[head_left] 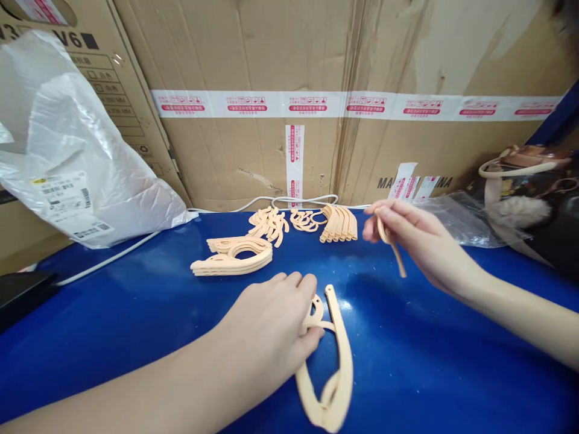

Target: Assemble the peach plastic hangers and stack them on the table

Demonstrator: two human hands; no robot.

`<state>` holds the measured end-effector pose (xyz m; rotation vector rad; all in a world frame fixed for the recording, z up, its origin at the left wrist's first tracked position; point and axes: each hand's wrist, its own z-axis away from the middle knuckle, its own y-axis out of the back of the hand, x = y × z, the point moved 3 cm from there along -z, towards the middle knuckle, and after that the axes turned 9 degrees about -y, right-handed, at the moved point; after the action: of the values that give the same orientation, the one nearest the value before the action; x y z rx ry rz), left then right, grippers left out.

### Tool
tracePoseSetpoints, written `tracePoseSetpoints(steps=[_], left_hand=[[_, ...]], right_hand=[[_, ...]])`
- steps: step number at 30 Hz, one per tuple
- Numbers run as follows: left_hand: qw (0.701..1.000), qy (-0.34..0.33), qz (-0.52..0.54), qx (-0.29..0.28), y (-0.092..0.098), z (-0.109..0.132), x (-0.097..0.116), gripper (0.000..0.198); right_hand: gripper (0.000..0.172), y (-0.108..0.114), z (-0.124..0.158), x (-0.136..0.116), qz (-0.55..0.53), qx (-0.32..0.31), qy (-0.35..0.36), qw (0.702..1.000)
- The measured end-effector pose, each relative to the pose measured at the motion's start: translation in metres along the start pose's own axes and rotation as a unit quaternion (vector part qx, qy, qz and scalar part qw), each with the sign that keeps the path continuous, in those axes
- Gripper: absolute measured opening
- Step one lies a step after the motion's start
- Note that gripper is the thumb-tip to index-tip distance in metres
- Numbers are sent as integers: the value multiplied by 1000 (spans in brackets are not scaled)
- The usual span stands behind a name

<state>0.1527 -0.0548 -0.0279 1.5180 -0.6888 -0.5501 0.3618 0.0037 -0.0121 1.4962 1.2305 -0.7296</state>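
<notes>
Nearest, pale peach curved plastic frame (337, 367) flat on glossy blue surface (136, 325), upper loop under left hand (271, 325); grip hidden beneath palm, clasping or merely pressing, cannot tell. Right hand (416, 241) raised above surface, grip pinched on thin peach plastic strip (394, 250). Likely trouble: frame skidding on slick surface; smooth, slender, bendy-looking strip slipping from pinch.

The right hand (416, 247) hides the peach strip (397, 256) above its pinch, and the left hand (271, 328) covers the hanger frame (346, 355) beneath its fingers.
</notes>
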Motion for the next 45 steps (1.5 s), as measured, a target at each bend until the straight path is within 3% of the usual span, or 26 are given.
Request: tracePoseSetpoints(steps=[2, 4, 8, 12, 18, 21, 27, 32, 35, 39, 45], left_hand=[[1000, -18, -22, -10, -2, -4, -4, 7], [997, -58, -60, -1, -4, -7, -8, 11], [984, -139, -108, 21, -6, -12, -16, 11], [962, -202, -182, 19, -6, -11, -21, 13], [941, -230, -246, 31, -11, -9, -26, 19], [944, -215, -249, 26, -12, -10, -32, 18], [965, -154, -207, 50, -9, -9, -34, 22], [979, -142, -11, 146, -10, 0, -12, 23], [982, -132, 83, 107, -17, 1, -4, 24], [985, -133, 104, 34, -24, -1, -4, 18], [983, -127, 118, 61, -24, -1, -9, 17]], right_hand=[[22, -12, 9, 1, 88, -77, 6, 993], [25, -24, 19, 3, 204, -148, 25, 967], [24, -34, 31, 10, 359, -169, 51, 916], [18, -36, 34, 12, 379, -201, 89, 899], [21, -34, 36, -1, 280, -338, 88, 894], [27, -29, 34, 1, 257, -317, 84, 909], [36, -24, 29, 15, 353, -227, 47, 906], [30, -27, 32, 11, 332, -243, 29, 911], [32, -29, 33, 9, 328, -250, 54, 909], [36, -28, 30, 13, 345, -243, 58, 904], [39, -28, 30, 14, 333, -248, 22, 910]])
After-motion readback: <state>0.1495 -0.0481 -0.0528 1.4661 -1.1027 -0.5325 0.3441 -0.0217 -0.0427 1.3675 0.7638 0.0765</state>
